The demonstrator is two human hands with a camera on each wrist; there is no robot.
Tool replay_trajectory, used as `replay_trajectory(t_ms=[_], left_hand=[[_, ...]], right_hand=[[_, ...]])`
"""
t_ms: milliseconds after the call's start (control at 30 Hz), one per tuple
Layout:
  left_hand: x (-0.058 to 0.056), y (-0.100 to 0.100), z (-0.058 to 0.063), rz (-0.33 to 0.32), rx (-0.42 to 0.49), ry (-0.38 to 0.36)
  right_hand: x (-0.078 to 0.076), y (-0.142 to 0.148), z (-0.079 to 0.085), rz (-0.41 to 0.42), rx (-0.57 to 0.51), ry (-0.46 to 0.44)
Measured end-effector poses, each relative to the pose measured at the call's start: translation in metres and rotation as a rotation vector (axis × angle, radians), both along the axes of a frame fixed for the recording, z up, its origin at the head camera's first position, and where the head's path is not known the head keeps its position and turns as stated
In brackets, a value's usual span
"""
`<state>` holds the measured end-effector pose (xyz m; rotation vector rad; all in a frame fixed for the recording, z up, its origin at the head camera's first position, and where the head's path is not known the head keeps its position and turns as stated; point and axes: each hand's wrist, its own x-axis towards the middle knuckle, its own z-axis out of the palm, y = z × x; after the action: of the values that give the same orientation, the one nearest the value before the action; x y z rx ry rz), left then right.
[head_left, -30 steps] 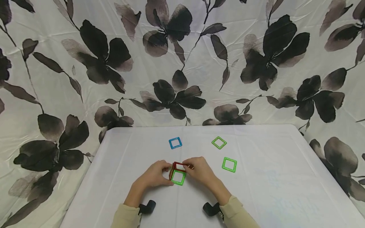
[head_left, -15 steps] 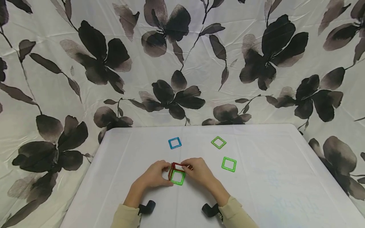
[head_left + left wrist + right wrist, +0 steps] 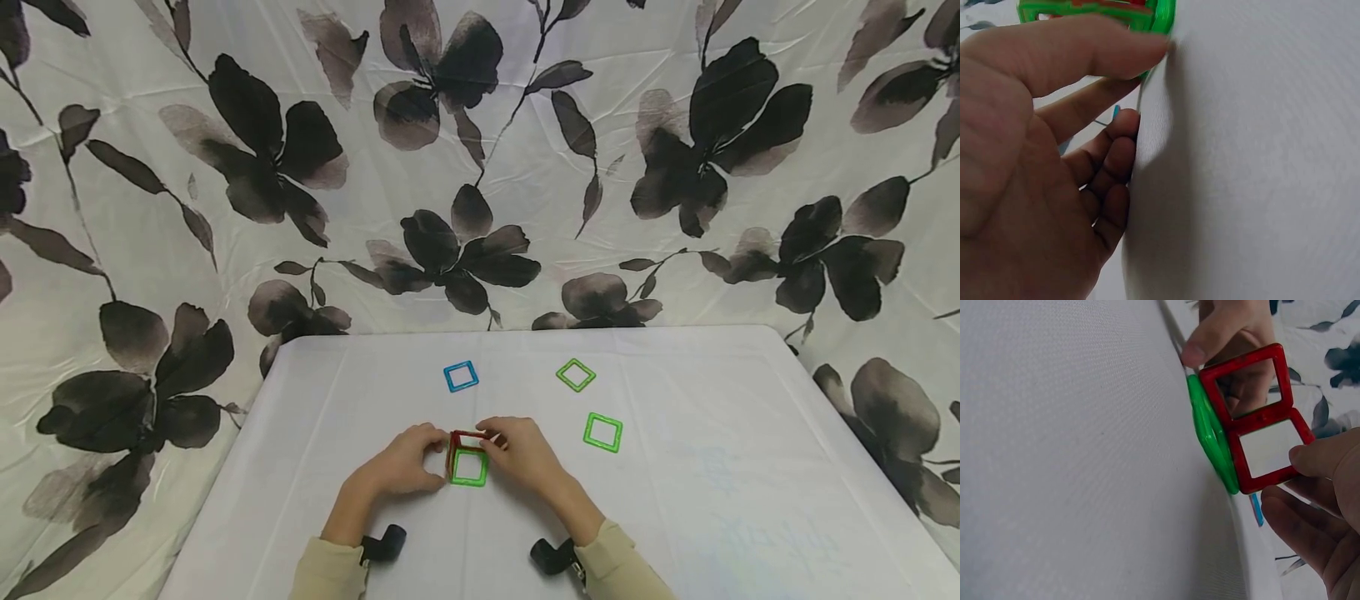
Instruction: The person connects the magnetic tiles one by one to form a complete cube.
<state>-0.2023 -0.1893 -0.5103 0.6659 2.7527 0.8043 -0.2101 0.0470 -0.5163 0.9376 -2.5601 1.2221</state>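
- Red squares stand along the flat green square, lower centre of the head view.
- My right hand pinches one's rim; my left hand spreads beside the other, contact unclear.
- Probably light, stiff, smooth: best held by edges.

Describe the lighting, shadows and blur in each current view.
Head: fairly even light, a faint shadow on the white table near the right hand; left wrist: dimmer, a soft dark shadow beside the left hand, whose thumb looks blurred; right wrist: also dim, table shaded toward the bottom, red squares fairly clear.
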Motion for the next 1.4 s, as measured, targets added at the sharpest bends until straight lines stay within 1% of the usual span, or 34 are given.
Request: replay_trajectory(t_ms=[133,300,400,567,700,967,1100,1267,1400], left_hand=[[-0.001,-0.001,0.0,0.011,0.024,-0.006],[-0.002,-0.001,-0.002,0.045,0.09,-0.012],[-0.004,0.0,-0.003,0.067,0.113,-0.021],[-0.006,-0.002,-0.006,0.089,0.137,-0.038],[-0.005,-0.003,-0.007,0.099,0.167,-0.055],[-0.004,-0.004,-0.006,0.082,0.206,-0.066],[-0.005,-0.004,-0.006,0.077,0.21,-0.048],[-0.004,-0.004,-0.007,0.074,0.23,-0.042],[-0.005,-0.006,-0.008,0.056,0.219,-0.038]], right_hand=[[0.0,0.0,0.0,-0.01,-0.015,-0.005],[0.0,0.001,-0.001,-0.01,-0.055,0.012],[0.0,0.002,-0.003,-0.015,-0.09,0.022],[-0.001,0.002,-0.006,-0.024,-0.136,-0.003],[-0.003,0.001,-0.009,-0.007,-0.165,-0.019],[-0.009,0.0,-0.012,-0.001,-0.198,-0.05],[-0.01,0.001,-0.013,-0.002,-0.198,-0.066],[-0.01,0.0,-0.013,-0.001,-0.213,-0.048],[-0.01,-0.002,-0.012,0.001,-0.221,-0.044]])
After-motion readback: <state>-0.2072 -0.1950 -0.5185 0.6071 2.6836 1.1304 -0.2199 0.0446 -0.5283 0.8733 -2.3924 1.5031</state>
